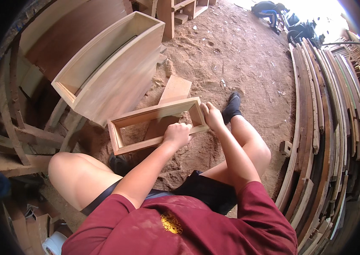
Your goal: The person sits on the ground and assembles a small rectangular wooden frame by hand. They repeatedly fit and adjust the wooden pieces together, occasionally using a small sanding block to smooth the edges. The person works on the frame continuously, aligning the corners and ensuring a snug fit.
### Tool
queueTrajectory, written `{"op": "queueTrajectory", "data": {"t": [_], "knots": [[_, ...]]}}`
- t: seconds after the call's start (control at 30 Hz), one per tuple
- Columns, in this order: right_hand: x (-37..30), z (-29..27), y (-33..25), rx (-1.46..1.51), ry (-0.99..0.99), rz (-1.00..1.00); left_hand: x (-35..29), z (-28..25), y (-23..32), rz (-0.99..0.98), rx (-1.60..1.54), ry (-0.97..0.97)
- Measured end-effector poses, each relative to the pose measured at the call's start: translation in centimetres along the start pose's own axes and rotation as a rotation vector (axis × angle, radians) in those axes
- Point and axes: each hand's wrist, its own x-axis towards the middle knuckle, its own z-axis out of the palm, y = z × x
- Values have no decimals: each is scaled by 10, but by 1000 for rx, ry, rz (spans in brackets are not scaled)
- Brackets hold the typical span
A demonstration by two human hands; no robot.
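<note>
On the sandy ground, long planks lie stacked lengthwise at the right, likely to save space; a deep open wooden box stands at the left. Before the person, a rectangular wooden frame is held over a short board. The left hand clasps its near rail, apparently steadying it; the right hand curls at its right end, its grip unclear

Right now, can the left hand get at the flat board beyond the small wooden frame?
Probably yes, but not directly: the left hand is on the near side of the wooden frame, which comes between. The far end of the flat board looks uncovered.
</note>
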Motion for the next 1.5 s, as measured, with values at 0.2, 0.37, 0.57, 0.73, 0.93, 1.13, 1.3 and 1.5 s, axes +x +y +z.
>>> {"op": "queueTrajectory", "data": {"t": [0.2, 0.37, 0.57, 0.73, 0.93, 1.13, 1.3, 1.5], "knots": [[38, -3, -22, -88, -32, 33, -1, -7, 4, -34, -41, -10], [15, -9, -21, -50, -12, 12, 16, -47, -48, -48, 297, 690], [-33, -32, 4, -241, -201, -24, 25, -94, -96, -336, 217, -225], [-51, -69, 3, -331, -467, -70, 20, -82, -102, -366, 236, -164], [-42, -70, -14, 78, -226, -33, 23, -48, -110, -706, 4, -88], [-34, -42, -27, 400, -234, -7, 17, -18, -135, -749, -681, 115], [-37, -36, -32, 573, -272, 123, 23, -14, -139, -703, -741, 77], [-43, -30, -50, 684, -282, 121, 24, 5, -170, -728, -817, 283]]}}
